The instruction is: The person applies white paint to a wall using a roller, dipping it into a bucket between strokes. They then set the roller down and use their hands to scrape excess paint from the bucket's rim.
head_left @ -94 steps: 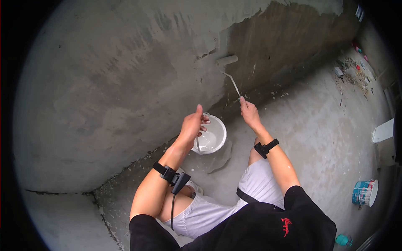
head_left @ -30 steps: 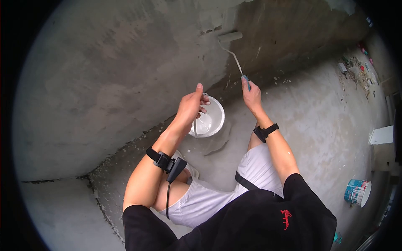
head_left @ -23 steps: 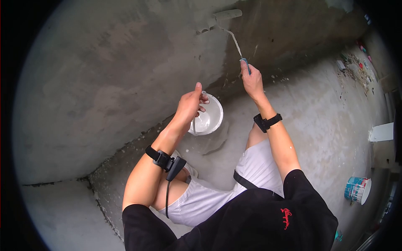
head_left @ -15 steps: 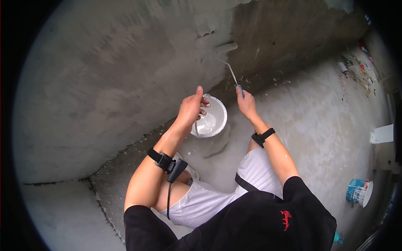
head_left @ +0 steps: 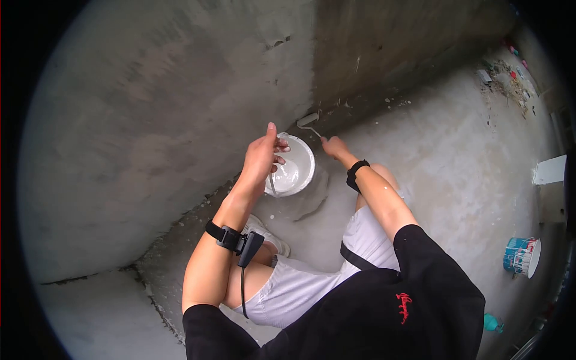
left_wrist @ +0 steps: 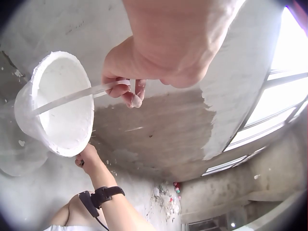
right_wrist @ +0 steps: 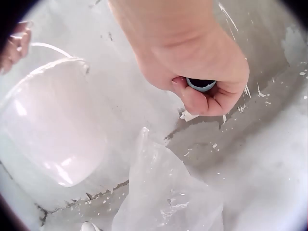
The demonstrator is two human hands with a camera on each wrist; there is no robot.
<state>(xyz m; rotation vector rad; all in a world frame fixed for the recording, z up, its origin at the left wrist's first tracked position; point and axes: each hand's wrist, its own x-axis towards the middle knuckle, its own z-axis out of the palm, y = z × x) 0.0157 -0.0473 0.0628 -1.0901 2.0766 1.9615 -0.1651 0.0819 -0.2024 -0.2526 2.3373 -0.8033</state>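
In the head view, my left hand (head_left: 260,155) holds a white bucket (head_left: 311,165) by its bail handle, thumb pointing up. The left wrist view shows my fingers curled round the pale handle (left_wrist: 67,100), with the bucket hanging tilted below. Wet white paint coats the inside. My right hand (head_left: 336,148) grips a paint roller (head_left: 308,119) just right of the bucket. The roller's sleeve is low on the wall, near the floor line. In the right wrist view the blue end of the roller handle (right_wrist: 201,86) shows inside my fist; the sleeve is hidden.
The wall is pale on the left, with a darker brown patch (head_left: 372,54) on the right. A plastic sheet (right_wrist: 163,192) lies on the floor below. Farther right are a blue and white pail (head_left: 521,256), a white panel (head_left: 549,170) and scattered debris (head_left: 511,87).
The roller went up the wall, then came down to its base beside the bucket, my right hand lowering and moving left with it. My left hand keeps holding the bucket.
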